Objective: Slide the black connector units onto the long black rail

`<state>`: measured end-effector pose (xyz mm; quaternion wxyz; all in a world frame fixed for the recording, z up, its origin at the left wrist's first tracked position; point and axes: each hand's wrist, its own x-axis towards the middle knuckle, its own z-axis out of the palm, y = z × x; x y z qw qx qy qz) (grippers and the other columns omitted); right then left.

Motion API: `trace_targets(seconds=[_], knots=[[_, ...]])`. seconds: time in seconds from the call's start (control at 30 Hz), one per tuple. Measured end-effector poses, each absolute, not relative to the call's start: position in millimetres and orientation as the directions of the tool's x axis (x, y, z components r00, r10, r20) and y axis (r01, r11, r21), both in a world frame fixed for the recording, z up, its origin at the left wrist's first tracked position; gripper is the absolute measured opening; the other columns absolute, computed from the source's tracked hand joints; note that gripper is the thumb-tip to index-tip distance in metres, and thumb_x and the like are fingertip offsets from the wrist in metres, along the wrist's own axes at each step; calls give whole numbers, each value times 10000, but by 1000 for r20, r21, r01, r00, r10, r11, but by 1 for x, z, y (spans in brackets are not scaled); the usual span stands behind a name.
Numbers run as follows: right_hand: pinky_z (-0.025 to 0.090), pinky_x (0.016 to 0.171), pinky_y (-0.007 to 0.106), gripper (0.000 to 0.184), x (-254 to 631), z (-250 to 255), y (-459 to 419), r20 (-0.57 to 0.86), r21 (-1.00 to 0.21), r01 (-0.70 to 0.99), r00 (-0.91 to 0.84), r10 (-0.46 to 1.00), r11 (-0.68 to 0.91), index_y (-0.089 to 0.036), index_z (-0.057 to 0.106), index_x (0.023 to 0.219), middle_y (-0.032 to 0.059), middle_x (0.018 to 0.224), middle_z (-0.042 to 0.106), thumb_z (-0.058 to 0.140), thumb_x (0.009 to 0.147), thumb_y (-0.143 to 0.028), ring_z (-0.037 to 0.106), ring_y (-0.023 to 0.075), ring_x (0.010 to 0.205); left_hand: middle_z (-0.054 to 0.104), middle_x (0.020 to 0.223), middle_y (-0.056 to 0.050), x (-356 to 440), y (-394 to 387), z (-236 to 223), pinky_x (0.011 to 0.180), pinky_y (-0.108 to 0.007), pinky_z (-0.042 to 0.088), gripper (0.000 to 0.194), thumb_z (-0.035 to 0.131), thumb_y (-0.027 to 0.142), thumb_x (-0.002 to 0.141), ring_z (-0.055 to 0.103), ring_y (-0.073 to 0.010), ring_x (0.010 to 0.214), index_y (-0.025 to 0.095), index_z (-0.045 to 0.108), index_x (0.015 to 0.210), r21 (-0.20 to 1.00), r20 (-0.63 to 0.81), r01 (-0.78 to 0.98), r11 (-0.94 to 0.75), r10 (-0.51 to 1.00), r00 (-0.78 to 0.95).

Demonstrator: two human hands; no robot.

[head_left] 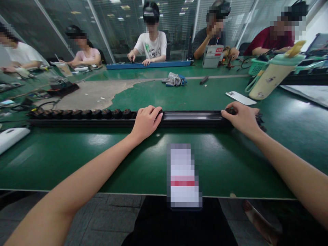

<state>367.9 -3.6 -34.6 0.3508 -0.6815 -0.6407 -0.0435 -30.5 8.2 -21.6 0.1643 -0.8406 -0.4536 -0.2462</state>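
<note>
The long, straight, glossy black channel (192, 117) lies on the green tabletop (133, 171), its long axis running left to right. The left hand (146, 121) rests over it near mid-length, beside the row of round black pieces (96, 114); its fingers curl around a dark part (159, 113), and whether they grip it cannot be told. The right hand (243, 118), nearer the channel's right end, pinches a small black piece (232, 111) between thumb and fingers. A bare channel stretch separates the hands.

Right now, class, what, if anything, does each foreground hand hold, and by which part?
The right hand pinches a small dark piece by its sides, at the black rail. The left hand curls over another dark piece; whether it grips cannot be told.
</note>
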Motion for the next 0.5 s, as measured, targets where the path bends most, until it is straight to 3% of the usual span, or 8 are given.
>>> trace_targets(seconds=[0.5], knots=[[357, 941, 604, 316, 369, -34, -3, 508, -434, 899, 192, 840, 57, -265, 640, 878, 93, 841, 698, 623, 854, -579, 652, 358, 904, 714, 1178, -143, -30, 7, -20, 990, -440, 465, 435, 353, 390, 1131, 656, -284, 1114, 169, 658, 1348, -36, 560, 839, -543, 685, 467]])
